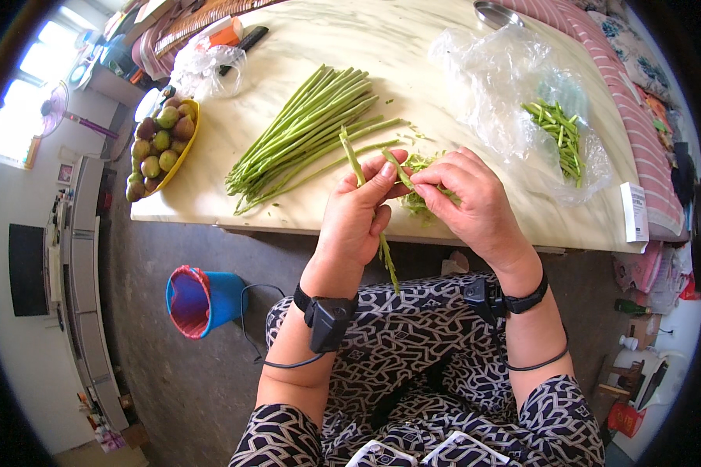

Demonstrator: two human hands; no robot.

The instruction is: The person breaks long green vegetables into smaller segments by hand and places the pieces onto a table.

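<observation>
My left hand (359, 204) is closed around an asparagus spear (352, 154), its stem end up and its tip hanging below the palm. Between both hands is a short asparagus piece (398, 169), pinched by the thumb and fingers of my right hand (464, 195) and touching my left fingers. Under and behind my right hand lies a heap of green peelings (417, 204) on the marble-patterned table (304, 225). To the left rests a large pile of whole asparagus spears (309, 131). Cut asparagus pieces (561, 137) lie on a clear plastic bag (496, 87) at the right.
A yellow basket (190, 140) of figs stands at the table's left corner, near a white plastic bag (201, 73). A metal lid or dish (498, 14) sits at the far edge. On the floor is a blue bin (225, 298) with a red liner.
</observation>
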